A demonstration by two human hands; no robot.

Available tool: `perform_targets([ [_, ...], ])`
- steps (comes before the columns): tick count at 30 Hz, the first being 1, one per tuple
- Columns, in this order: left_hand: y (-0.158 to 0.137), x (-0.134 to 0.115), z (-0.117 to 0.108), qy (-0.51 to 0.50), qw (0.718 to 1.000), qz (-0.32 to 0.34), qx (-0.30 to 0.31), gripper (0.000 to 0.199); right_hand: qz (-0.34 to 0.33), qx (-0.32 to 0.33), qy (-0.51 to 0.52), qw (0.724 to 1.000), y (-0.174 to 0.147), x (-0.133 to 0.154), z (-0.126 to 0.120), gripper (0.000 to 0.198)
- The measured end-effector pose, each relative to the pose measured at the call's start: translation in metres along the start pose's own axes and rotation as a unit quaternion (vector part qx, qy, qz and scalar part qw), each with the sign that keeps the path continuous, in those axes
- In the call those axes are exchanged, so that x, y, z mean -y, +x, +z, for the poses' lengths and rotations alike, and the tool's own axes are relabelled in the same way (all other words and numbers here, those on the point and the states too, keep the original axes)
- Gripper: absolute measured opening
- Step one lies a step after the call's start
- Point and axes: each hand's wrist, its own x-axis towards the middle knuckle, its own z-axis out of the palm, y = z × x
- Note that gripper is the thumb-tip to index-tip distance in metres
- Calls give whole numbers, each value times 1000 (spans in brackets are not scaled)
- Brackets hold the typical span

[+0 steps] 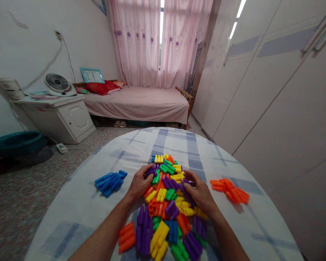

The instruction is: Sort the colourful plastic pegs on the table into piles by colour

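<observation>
A mixed pile of plastic tube-shaped building blocks (161, 195) in purple, yellow, green, orange and blue lies at the middle of the table. My left hand (140, 183) is at the pile's far left side, thumb and fingers closed around a purple block (151, 170). Across from it, my right hand (199, 190) has its fingers curled about another purple block (187, 184), which the hand partly hides. Between the hands lie a green block (167, 168) and more purple pieces (170, 183). Close to me are yellow blocks (159, 239) and orange blocks (126, 237).
A separate heap of blue blocks (110, 182) lies left of my hands, and orange blocks (230, 190) lie to the right. The round table has a checked cloth (97, 221). Beyond stand a bed (141, 103), a cabinet with a fan (58, 83), and a wardrobe (260, 90).
</observation>
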Motion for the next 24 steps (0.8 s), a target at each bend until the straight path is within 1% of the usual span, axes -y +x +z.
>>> perform_targets([
  [3,0,0,-1,-8,1000,-8,-4,42,-5,3,-53,999,-1,1,0,42],
  [7,0,-1,-1,-10,1000,-1,-17,42,-52,7,-116,992,-2,2,3,37],
  [9,0,-2,0,-16,1000,-12,-23,41,-77,7,-141,987,-2,3,7,35],
  [14,-2,-7,5,-58,998,-36,-1,43,-115,12,-205,972,-5,5,19,31],
  [17,-3,-7,6,-62,997,-39,8,42,-122,13,-215,969,-5,5,24,24],
  [20,-3,-7,5,-62,997,-48,15,43,-118,2,-206,971,-5,4,25,15],
  [24,-3,-10,2,-50,998,-42,19,41,-117,-8,-179,977,-4,2,25,13],
])
